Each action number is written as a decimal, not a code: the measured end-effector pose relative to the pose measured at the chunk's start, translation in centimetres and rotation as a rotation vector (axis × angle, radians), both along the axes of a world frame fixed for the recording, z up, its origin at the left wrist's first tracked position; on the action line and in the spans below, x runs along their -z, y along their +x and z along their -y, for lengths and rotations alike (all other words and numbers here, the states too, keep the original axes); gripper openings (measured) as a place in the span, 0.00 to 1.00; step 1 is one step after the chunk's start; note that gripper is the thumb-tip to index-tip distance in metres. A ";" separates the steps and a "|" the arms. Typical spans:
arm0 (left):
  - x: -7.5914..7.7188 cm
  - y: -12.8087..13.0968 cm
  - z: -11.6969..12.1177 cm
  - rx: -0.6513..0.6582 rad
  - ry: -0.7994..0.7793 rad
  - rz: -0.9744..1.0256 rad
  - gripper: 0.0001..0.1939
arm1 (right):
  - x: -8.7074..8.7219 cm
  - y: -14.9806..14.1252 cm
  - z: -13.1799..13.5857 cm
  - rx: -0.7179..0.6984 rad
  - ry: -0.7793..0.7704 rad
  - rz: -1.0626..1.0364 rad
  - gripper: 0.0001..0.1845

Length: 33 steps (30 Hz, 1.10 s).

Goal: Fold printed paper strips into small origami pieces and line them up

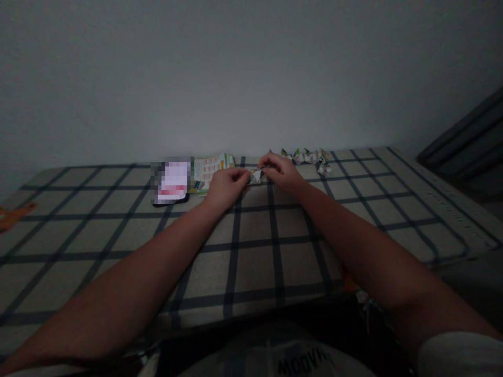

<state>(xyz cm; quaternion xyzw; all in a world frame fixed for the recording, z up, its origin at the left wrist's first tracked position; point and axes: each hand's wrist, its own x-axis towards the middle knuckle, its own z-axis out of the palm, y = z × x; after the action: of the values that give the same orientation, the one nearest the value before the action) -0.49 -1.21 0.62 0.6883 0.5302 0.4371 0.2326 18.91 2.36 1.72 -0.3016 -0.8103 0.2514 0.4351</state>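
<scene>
A small piece of folded printed paper (255,177) is stretched between my two hands, a little above the checked cloth. My left hand (228,187) pinches its left end between thumb and fingers. At the opposite end, the fingers of my right hand (283,172) are closed on the paper. Several folded paper pieces (310,156) of similar print lie on the cloth just beyond and right of my right hand. Left of my left hand rests a stack of printed leaflets (208,170), partly covered by that hand.
A phone (173,180) with a lit, blurred screen lies left of the leaflets. The checked cloth (255,262) covers the table up to the grey wall (251,78). An orange object (18,214) is at the far left, and a dark striped surface (467,141) rises at the right.
</scene>
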 end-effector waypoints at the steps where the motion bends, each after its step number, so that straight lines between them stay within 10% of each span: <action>1: 0.0 -0.1 0.0 0.005 0.033 -0.067 0.17 | 0.0 -0.1 0.0 -0.005 -0.002 0.009 0.11; 8: -0.2 -0.1 0.3 0.066 0.165 -0.408 0.15 | 0.4 -0.7 0.0 0.044 -0.008 0.237 0.07; 33: -0.3 -0.1 0.1 0.122 0.148 -0.556 0.18 | -0.2 -0.4 0.2 0.103 0.063 0.509 0.08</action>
<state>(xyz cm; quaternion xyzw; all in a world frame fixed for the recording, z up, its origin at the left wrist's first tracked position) -0.63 -1.29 0.91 0.8274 0.4979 0.2543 0.0534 18.48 2.21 1.87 -0.3824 -0.8846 0.1194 0.2386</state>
